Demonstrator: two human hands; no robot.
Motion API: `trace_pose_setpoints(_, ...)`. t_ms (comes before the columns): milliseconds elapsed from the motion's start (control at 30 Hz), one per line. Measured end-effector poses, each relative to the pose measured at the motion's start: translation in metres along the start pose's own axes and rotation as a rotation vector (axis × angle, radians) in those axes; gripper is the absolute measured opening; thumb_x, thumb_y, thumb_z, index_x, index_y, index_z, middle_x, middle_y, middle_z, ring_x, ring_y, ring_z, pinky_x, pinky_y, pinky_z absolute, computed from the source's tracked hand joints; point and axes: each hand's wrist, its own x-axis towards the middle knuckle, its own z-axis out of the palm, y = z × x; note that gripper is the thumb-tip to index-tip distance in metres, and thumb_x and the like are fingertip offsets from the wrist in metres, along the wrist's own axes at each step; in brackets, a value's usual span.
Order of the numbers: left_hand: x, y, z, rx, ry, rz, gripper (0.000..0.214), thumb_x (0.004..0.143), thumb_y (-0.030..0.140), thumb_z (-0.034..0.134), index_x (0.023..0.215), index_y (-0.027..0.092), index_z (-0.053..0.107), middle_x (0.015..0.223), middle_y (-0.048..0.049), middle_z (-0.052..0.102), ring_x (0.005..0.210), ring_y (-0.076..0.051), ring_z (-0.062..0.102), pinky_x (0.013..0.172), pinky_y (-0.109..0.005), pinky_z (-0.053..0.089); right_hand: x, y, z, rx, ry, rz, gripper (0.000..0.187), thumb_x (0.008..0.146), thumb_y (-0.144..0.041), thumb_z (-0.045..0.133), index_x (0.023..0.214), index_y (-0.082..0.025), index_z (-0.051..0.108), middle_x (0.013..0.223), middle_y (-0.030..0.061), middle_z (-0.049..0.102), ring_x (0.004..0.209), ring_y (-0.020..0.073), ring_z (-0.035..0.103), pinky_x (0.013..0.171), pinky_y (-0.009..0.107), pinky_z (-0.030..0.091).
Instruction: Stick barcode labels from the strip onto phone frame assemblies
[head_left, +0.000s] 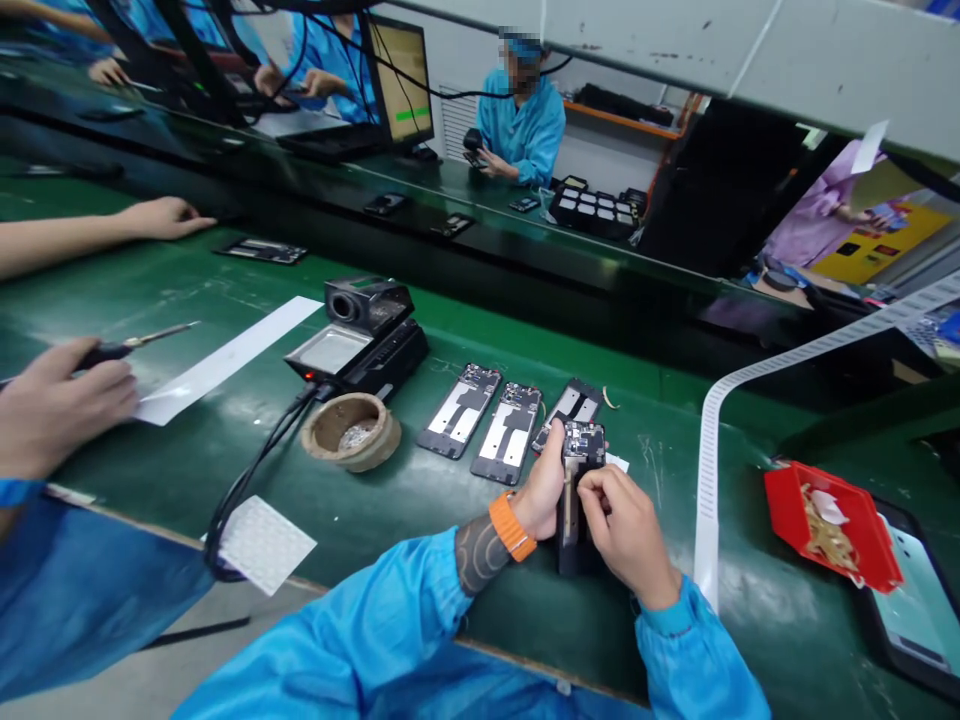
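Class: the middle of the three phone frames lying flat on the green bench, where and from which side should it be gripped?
Grip the middle frame across its two long edges, coming from above: it lies flat and narrow, with bare bench showing along both sides.

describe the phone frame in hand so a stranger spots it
On the green bench, right of the round brown dish, lie three phone frames. The held frame is the fourth, gripped by left hand and right hand, not lying free.
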Motion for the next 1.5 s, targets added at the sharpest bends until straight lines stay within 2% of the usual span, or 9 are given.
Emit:
trace_pose_setpoints(100,-0.002,-0.005,-0.001,0.036,-0.042,-0.019,0.067,0.084,0.076,0.047,0.091,0.013,0.068,0.089,-0.0100,0.071,0.093,-0.024,0.067,0.084,-0.033,0.051,0.000,-0.001,0.006,0.049,0.070,0.037,0.013,0.096,-0.017,0.049,0.087,-0.022,0.056,0.078,0.0015,0.060,0.070,0.0151,0.057,0.063,0.026,0.043)
trace_pose_setpoints(367,-0.003,-0.010,-0.002,0.154,0.026,0.019,0.068,0.078,0.080,0.051,0.074,0.013,0.063,0.079,-0.0089,0.068,0.092,-0.024,0.066,0.082,-0.031,0.050,0.002,-0.003,0.008,0.085,0.078,0.074,0.010,0.095,-0.017,0.052,0.099,-0.021,0.061,0.081,0.0019,0.062,0.069,0.0153,0.058,0.064,0.026,0.046)
trace_pose_setpoints(533,-0.007,-0.007,0.003,0.197,0.101,0.001,0.067,0.085,0.076,0.045,0.084,0.012,0.067,0.080,-0.0082,0.069,0.084,-0.022,0.065,0.081,-0.033,0.050,0.002,0.000,0.006,0.087,0.031,0.040,0.012,0.096,-0.015,0.051,0.091,-0.021,0.059,0.085,0.0025,0.062,0.077,0.0158,0.058,0.069,0.026,0.045)
trace_pose_setpoints(700,-0.007,-0.011,0.001,0.275,0.181,-0.057,0.073,0.084,0.078,0.046,0.095,0.010,0.070,0.082,-0.0098,0.070,0.083,-0.023,0.066,0.081,-0.033,0.050,0.002,0.005,0.007,-0.109,-0.068,0.019,0.015,0.097,-0.016,0.044,0.085,-0.021,0.053,0.080,0.0034,0.056,0.075,0.0191,0.055,0.068,0.029,0.041)
trace_pose_setpoints(800,-0.004,-0.011,0.000,0.194,0.161,-0.106,0.072,0.084,0.077,0.047,0.101,0.010,0.069,0.085,-0.0100,0.071,0.083,-0.022,0.067,0.080,-0.031,0.051,0.001,0.004,0.005,-0.188,-0.114,-0.011,0.016,0.097,-0.017,0.042,0.084,-0.021,0.051,0.079,0.0041,0.054,0.074,0.0204,0.053,0.066,0.031,0.038)
trace_pose_setpoints(1000,0.002,0.016,0.000,-0.097,0.078,-0.087,0.082,0.091,0.076,0.021,0.106,0.010,0.066,0.086,-0.0131,0.070,0.073,-0.022,0.067,0.070,-0.033,0.053,-0.004,0.001,-0.025,0.211,-0.240,-0.016,0.017,0.099,-0.019,0.043,0.083,-0.022,0.045,0.077,-0.0003,0.050,0.069,0.0145,0.049,0.065,0.026,0.039)
trace_pose_setpoints(1300,-0.002,0.023,-0.001,-0.150,0.025,-0.063,0.079,0.092,0.074,0.022,0.108,0.011,0.066,0.079,-0.0120,0.068,0.068,-0.023,0.067,0.067,-0.037,0.054,-0.005,0.008,-0.027,0.351,0.052,0.125,0.013,0.096,-0.018,0.050,0.084,-0.021,0.053,0.095,0.0056,0.061,0.088,0.0168,0.059,0.072,0.027,0.045)
trace_pose_setpoints(1433,-0.003,0.023,-0.002,-0.139,0.000,-0.078,0.080,0.089,0.078,0.024,0.106,0.012,0.066,0.075,-0.0104,0.067,0.063,-0.024,0.066,0.067,-0.040,0.054,-0.011,0.009,-0.032,0.567,0.210,0.184,0.016,0.098,-0.021,0.048,0.082,-0.024,0.050,0.068,0.0008,0.059,0.101,0.0215,0.062,0.071,0.027,0.046)
trace_pose_setpoints(1500,-0.003,0.022,-0.002,-0.147,-0.021,-0.074,0.080,0.089,0.078,0.025,0.108,0.012,0.066,0.078,-0.0117,0.068,0.065,-0.025,0.067,0.068,-0.040,0.055,-0.012,0.008,-0.033,0.602,0.181,0.201,0.016,0.098,-0.022,0.048,0.082,-0.024,0.049,0.065,0.0003,0.059,0.095,0.0212,0.064,0.065,0.025,0.046)
